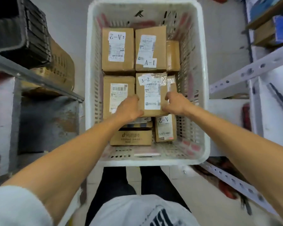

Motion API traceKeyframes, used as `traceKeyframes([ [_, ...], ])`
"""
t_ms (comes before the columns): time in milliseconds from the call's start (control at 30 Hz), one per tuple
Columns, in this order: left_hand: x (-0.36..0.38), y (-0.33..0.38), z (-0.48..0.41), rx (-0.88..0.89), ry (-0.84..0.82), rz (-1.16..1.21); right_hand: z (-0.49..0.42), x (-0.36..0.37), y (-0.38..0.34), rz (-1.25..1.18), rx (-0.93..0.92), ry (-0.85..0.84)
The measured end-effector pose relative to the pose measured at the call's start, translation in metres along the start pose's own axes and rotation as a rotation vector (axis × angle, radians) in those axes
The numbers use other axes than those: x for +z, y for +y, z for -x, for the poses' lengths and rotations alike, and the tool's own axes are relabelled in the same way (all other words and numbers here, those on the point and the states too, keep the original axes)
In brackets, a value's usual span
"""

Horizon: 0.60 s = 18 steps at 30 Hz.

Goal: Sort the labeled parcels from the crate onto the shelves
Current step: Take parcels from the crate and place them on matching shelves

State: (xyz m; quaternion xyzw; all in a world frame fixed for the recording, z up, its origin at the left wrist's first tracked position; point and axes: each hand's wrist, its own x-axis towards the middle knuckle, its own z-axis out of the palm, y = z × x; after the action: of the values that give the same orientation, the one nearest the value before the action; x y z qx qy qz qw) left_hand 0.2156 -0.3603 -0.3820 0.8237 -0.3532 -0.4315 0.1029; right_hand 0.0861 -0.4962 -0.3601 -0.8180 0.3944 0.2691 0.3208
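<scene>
**While most boxes wait in the crate, one A-2 box held in both hands**

Though hardly begun by the look of it, sorting under way on one box only.

Nearest: white crate (91, 88) on the floor just ahead of the legs, near wall showing a bare strip of floor inside. Just past that, a printed carton (131, 137) lying low, and beside it on the right a small box marked A-2 (165, 128), both untouched.

Middle: left hand (129, 110) and right hand (175, 105) clamped on opposite sides of a second A-2 box (151, 93), fingers curled round its edges, box sitting higher than its neighbours and overlapping them. Lifted clear or only gripped: cannot tell. To its left, an unmarked-looking labelled box (118, 95), resting in place.

Far end: another A-2 box (118, 49) with its tag upside down, an A-1 box (150, 49) next to it, and a narrow box (172, 55) wedged at the right wall.

Beyond and to the sides: shelf rails (248, 74) right, a grey shelf (39, 79) left; parcels already placed there not identifiable.

Judgement: at least six boxes left to sort after this one.
</scene>
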Motion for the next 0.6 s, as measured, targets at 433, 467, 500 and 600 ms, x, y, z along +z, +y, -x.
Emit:
traceKeyframes([
  [433,0.036,0.002,-0.057,-0.116,0.128,-0.024,-0.067,0.054,0.017,-0.442,0.244,0.177],
  [467,0.037,0.003,-0.056,-0.117,0.122,-0.018,-0.067,0.055,0.017,-0.482,0.28,0.191],
  [500,0.039,0.003,-0.055,-0.118,0.114,-0.008,-0.067,0.055,0.017,-0.527,0.314,0.204],
  [600,0.042,0.008,-0.054,-0.12,0.088,0.015,-0.066,0.052,0.017,-0.74,0.434,0.226],
])
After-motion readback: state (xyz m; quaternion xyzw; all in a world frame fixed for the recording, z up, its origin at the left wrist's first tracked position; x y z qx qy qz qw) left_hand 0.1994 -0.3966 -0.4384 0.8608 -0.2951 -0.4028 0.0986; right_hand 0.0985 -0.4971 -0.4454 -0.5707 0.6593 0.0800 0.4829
